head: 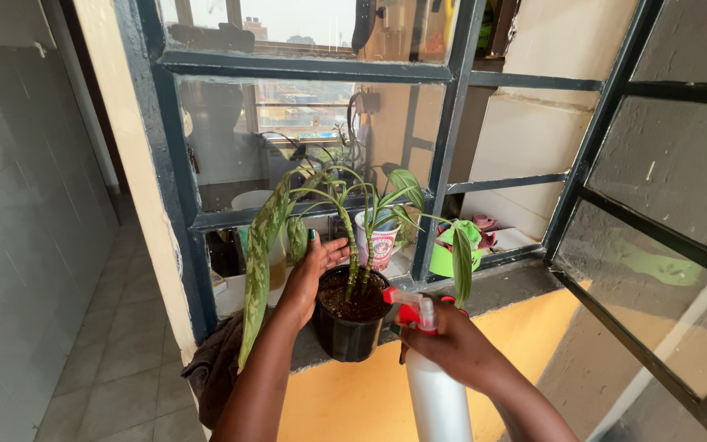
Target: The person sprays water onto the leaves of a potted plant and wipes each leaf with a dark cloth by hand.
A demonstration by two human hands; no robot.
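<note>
From the head camera, the left hand [314,260] rests open against the rim and stems of a black pot [348,321] with a leafy plant [345,214]; the pot stands on the grey window ledge [507,288]; the right hand [450,340] is closed around the neck of a white spray bottle [435,389] with a red nozzle [403,304], aimed at the dark soil; this looks like the watering step, and the next move seems to call for a squeeze on the trigger with the nozzle kept over the soil; behind the glass stand a white cup with red marks [380,242] and a green tub [445,260]; a brown cloth [214,367] hangs off the ledge.
</note>
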